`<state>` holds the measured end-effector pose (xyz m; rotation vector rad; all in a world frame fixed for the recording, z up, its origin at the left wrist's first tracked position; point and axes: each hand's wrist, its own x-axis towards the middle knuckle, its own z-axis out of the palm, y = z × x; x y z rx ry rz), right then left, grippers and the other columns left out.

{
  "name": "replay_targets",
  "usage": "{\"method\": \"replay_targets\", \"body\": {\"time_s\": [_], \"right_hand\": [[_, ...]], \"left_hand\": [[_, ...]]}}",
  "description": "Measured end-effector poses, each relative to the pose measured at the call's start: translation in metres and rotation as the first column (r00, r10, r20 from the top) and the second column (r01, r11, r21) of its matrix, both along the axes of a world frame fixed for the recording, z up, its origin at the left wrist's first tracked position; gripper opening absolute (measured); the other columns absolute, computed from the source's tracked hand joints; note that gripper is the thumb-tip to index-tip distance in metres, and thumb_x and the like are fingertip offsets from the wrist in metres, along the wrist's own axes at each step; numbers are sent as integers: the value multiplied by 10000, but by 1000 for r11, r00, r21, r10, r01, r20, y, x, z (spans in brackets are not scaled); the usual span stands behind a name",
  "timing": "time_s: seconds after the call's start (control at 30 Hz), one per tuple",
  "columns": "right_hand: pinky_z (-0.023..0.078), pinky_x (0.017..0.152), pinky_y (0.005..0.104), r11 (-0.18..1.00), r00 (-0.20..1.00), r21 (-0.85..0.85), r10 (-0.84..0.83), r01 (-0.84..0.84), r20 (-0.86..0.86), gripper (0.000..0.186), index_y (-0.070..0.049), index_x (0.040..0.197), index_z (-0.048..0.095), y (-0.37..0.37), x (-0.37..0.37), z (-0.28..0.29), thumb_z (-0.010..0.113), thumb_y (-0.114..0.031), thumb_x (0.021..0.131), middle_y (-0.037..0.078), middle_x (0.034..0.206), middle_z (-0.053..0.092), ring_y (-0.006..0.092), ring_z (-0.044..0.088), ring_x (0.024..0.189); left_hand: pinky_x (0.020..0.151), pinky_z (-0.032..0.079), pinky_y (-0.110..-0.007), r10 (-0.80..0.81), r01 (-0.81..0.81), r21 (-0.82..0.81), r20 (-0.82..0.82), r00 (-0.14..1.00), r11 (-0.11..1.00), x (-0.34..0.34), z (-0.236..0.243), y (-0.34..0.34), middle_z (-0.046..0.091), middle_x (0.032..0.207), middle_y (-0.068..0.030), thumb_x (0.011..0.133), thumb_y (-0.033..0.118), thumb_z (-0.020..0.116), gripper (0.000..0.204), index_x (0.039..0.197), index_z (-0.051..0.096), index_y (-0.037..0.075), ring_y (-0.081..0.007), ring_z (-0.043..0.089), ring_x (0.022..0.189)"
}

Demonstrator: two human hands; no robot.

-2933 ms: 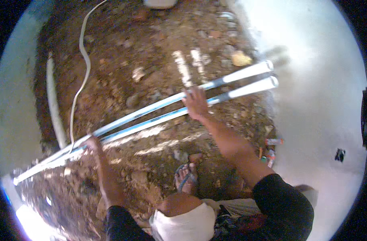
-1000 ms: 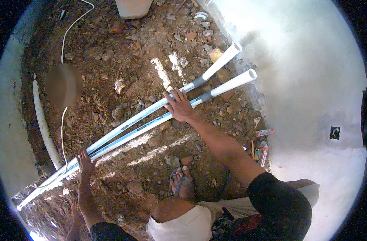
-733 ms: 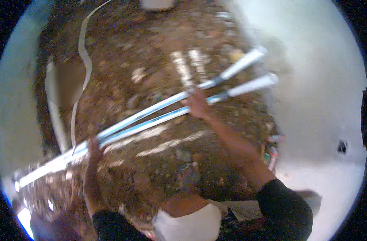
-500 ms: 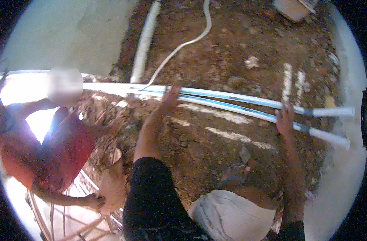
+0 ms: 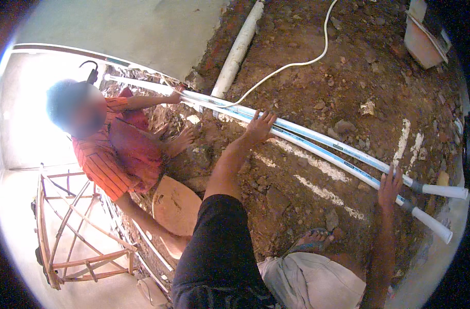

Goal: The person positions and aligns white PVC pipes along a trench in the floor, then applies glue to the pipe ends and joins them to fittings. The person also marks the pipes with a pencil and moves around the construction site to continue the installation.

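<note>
Two long white pipes with blue stripes, an upper pipe [image 5: 331, 135] and a lower pipe [image 5: 325, 155], lie side by side across the dirt. They spread apart toward the right, where each ends in a plain white piece past a grey joint. My left hand [image 5: 259, 127] grips both pipes near the middle, fingers over the top. Farther right, my right hand [image 5: 389, 189] holds them close to the joints, its palm side hidden. A co-worker in an orange striped shirt [image 5: 103, 167] squats at the left, with one hand [image 5: 177, 95] on the pipes' far-left part.
Beyond the pipes, a thick whitish pipe [image 5: 239, 51] and a thin white hose [image 5: 296, 64] run over the rubble. A pale trough-like container [image 5: 422, 44] stands at the far right. Near the co-worker are a brown rounded pan [image 5: 175, 208] and a wooden frame [image 5: 91, 261].
The view has swung left, so my hands and the pipes appear farther right and lower. The co-worker and the wooden frame show more fully. Both my hands stay on the pipes.
</note>
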<state>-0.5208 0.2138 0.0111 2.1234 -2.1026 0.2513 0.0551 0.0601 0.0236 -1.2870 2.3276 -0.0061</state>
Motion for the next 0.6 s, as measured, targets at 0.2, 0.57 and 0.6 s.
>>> {"method": "replay_targets", "body": {"time_s": [0.2, 0.57, 0.6], "right_hand": [[228, 1119, 536, 998, 1000, 67, -7, 7, -4, 525, -104, 1477, 304, -2, 17, 12, 460, -238, 994, 207, 1484, 298, 405, 262, 1382], [238, 1116, 538, 1000, 995, -12, 14, -16, -99, 542, -85, 1476, 297, 3, 4, -3, 438, -302, 999, 200, 1480, 309, 388, 255, 1395], [241, 1115, 537, 1000, 995, -17, 22, -23, -94, 540, -87, 1476, 300, 3, 2, -4, 437, -301, 1000, 198, 1480, 310, 385, 257, 1395]], "left_hand": [[1162, 149, -533, 9, -12, 32, 80, 997, 999, 11, -9, 3, 269, 1541, -127, 877, 558, 535, 863, 1496, 204, 56, -291, 240, 1430], [1147, 176, -543, 37, -38, 28, 6, 999, 999, -3, 8, 2, 342, 1503, -122, 817, 642, 556, 924, 1475, 266, 62, -297, 289, 1402], [1146, 177, -545, 24, -24, 5, -4, 1000, 1000, -1, 7, 4, 339, 1505, -122, 818, 641, 556, 924, 1476, 264, 62, -296, 287, 1403]]}}
